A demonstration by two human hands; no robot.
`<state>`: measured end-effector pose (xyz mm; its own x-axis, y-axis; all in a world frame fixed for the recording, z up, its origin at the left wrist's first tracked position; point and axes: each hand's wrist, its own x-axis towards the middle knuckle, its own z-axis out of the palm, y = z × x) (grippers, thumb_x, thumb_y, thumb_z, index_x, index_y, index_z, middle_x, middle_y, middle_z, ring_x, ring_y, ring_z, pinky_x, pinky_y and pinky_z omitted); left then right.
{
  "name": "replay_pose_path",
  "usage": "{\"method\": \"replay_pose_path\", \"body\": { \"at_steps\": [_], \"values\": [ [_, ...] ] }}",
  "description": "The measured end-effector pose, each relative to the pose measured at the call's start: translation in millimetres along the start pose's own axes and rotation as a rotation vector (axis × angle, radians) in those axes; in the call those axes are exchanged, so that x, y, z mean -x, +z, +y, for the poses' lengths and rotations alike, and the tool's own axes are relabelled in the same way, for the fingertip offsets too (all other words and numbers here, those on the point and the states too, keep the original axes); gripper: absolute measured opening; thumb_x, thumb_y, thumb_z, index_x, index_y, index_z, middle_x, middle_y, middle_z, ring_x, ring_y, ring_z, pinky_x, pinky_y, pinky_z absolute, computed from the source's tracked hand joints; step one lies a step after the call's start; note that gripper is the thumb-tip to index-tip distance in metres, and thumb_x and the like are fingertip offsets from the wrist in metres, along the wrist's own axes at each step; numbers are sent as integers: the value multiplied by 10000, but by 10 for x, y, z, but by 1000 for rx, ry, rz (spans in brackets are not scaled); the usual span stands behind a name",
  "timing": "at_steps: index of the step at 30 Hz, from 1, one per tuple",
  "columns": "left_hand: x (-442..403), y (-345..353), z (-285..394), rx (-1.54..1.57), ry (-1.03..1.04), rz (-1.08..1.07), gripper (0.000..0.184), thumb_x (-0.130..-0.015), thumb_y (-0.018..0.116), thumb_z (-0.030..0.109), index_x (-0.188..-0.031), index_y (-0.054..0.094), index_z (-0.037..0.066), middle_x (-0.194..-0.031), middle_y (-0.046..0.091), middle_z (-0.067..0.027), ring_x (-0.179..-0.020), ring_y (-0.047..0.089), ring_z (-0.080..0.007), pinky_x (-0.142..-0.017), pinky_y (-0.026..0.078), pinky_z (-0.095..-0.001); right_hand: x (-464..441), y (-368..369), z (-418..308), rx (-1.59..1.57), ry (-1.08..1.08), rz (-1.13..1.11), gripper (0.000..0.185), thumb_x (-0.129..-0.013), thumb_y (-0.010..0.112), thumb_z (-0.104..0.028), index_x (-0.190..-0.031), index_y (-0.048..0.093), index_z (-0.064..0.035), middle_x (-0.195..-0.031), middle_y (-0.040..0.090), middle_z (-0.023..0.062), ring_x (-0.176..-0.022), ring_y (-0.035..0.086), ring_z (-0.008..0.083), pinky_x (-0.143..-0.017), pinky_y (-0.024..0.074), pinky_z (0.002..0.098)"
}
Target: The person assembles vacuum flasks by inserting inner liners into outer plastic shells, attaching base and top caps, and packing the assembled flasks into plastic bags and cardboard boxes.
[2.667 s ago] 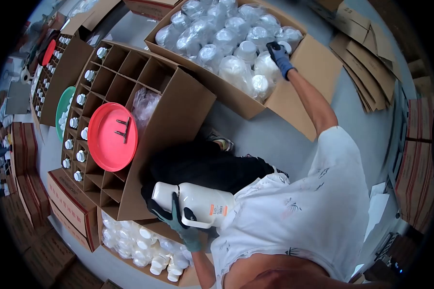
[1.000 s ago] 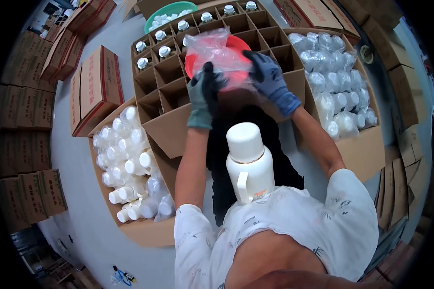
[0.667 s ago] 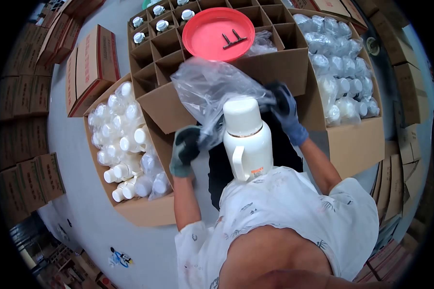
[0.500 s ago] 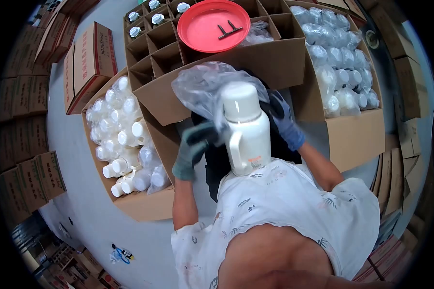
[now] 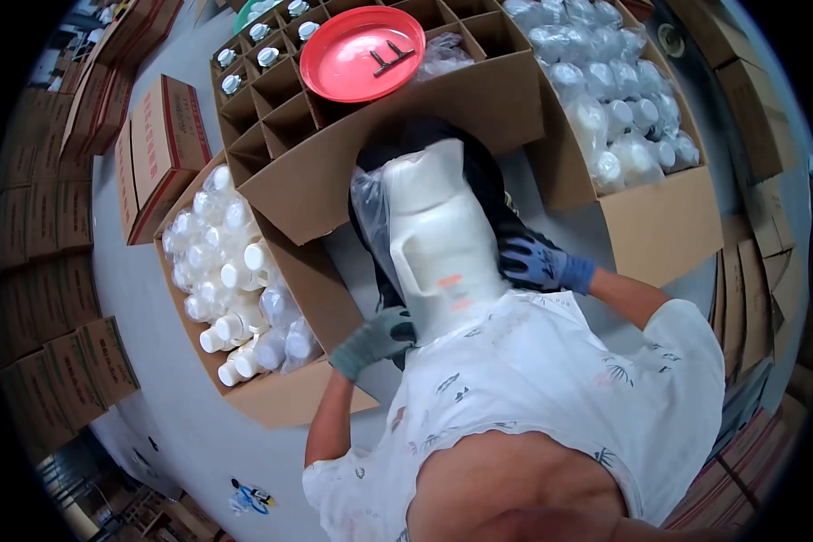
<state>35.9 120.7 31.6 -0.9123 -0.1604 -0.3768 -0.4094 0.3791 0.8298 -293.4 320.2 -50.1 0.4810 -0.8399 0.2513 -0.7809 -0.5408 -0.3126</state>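
Observation:
A white jug [image 5: 443,244] with a handle and orange print stands in my lap against my shirt. A clear plastic bag [image 5: 371,203] now covers it from the top down, with loose film on its left side. My left hand [image 5: 376,341], in a grey-green glove, is closed at the lower left of the jug; what its fingers pinch is too hidden to name. My right hand [image 5: 535,262], in a blue glove with dark fingertips, lies against the jug's right side, fingers bent round towards the bag's edge.
Ahead is a divided carton [image 5: 388,135] with capped bottles [image 5: 267,57], bearing a red tray [image 5: 352,77] with small dark metal parts [image 5: 392,59]. Open cartons of bagged white jugs stand left [image 5: 285,397] and right [image 5: 661,226]. A closed carton [image 5: 161,158] stands at upper left.
The plastic bag, earlier loose above and behind the jug, has come down over it. Both hands have moved down to the jug's lower sides. The view has shifted slightly.

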Motion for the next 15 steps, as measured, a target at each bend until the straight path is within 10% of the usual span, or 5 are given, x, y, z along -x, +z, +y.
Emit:
{"method": "replay_pose_path", "body": {
  "at_steps": [4,8,10,15],
  "values": [
    [35,-322,54,374,-182,-18,329,-868,605,147,-1172,602,22,-1211,577,-118,-983,615,-209,-873,514,-363,453,165,-117,-43,147,18,285,-739,632,-256,-976,614,-99,-1138,522,159,-1138,482,354,-993,379,532],
    [-475,-498,477,763,-111,441,456,-913,575,147,-1328,461,-2,-1124,620,-113,-975,613,-191,-833,520,-322,513,193,-146,-84,168,63,274,-765,638,-287,-952,607,-89,-1122,536,156,-1133,494,351,-995,376,531],
    [-729,-399,319,240,-303,360,423,-884,615,165,-1254,529,-22,-1113,625,-120,-958,606,-169,-797,511,-286,567,215,-172,-52,231,149,269,-790,635,-287,-973,610,-91,-1122,553,143,-1138,497,336,-1015,364,530],
    [-907,-628,56,622,-679,-160,379,-850,595,164,-1157,565,-56,-1006,651,-151,-804,657,-231,-756,539,-334,859,167,-133,-51,383,215,338,-829,633,-305,-1103,607,-108,-1182,567,94,-1132,513,300,-963,420,468]
  ]
}}
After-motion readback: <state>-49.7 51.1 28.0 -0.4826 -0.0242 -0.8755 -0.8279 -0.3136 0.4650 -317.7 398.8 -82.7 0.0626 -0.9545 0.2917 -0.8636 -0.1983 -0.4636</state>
